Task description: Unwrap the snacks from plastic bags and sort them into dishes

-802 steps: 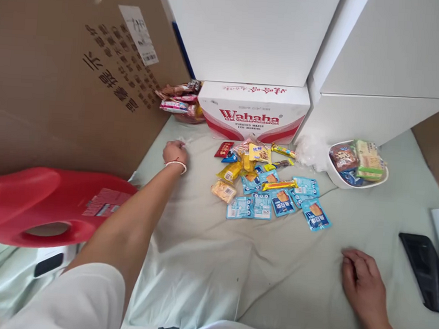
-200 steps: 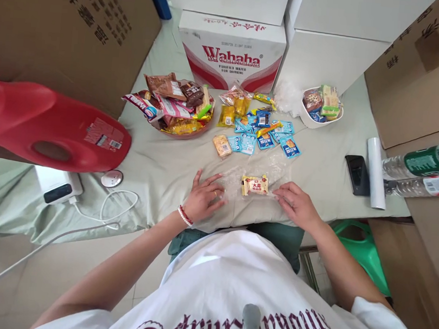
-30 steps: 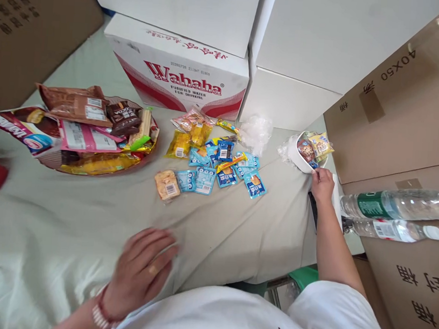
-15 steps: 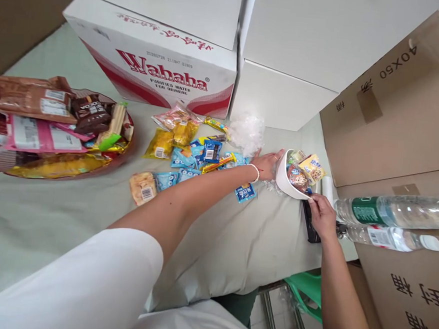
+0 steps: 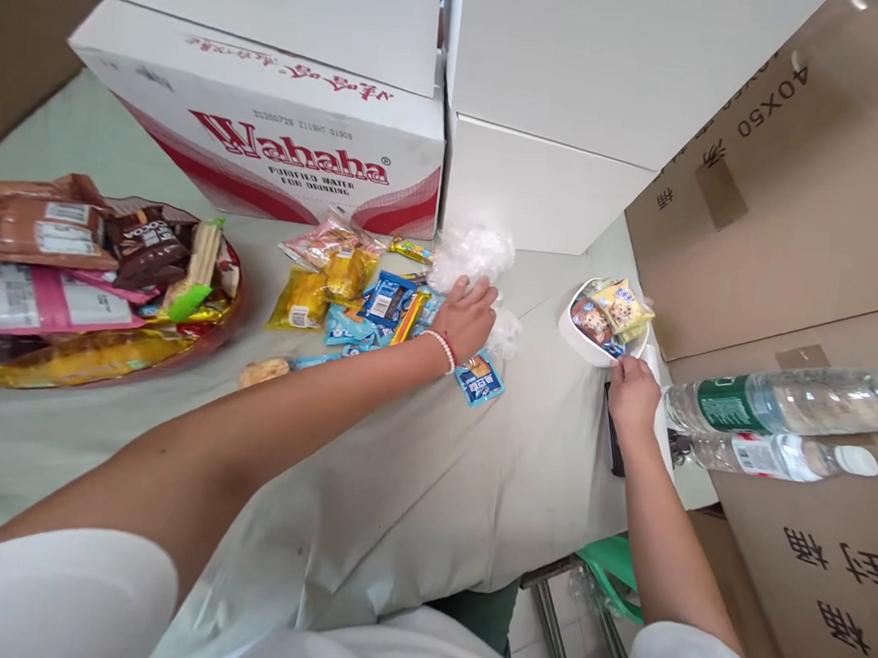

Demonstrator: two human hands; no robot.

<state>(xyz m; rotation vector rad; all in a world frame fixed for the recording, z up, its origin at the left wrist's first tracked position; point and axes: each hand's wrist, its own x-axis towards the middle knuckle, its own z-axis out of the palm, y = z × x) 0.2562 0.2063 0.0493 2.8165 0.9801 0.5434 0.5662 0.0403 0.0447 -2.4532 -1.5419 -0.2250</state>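
My left hand (image 5: 466, 323) is open, palm down with fingers slightly spread, over the right end of a pile of snack packets (image 5: 390, 300). Its fingertips are at the crumpled clear plastic (image 5: 475, 253); whether they touch it I cannot tell. Beside its wrist lies a blue snack packet (image 5: 482, 378). With fingertips closed on the near rim, my right hand (image 5: 634, 395) holds a white bowl (image 5: 568, 334). Inside the bowl are several small wrapped snacks, among them a yellow packet (image 5: 622, 308).
A basket heaped with snacks (image 5: 240, 295) stands at the left. White boxes, one a Wahaha water carton (image 5: 286, 148), line the back. Two plastic bottles (image 5: 817, 401) and a large cardboard box (image 5: 784, 233) are at the right. A black object (image 5: 615, 437) lies below the bowl.
My left hand has moved left, away from the bowl, to the plastic by the packets. The bowl now sits more level, with my right hand still on its rim. The camera view has shifted slightly.
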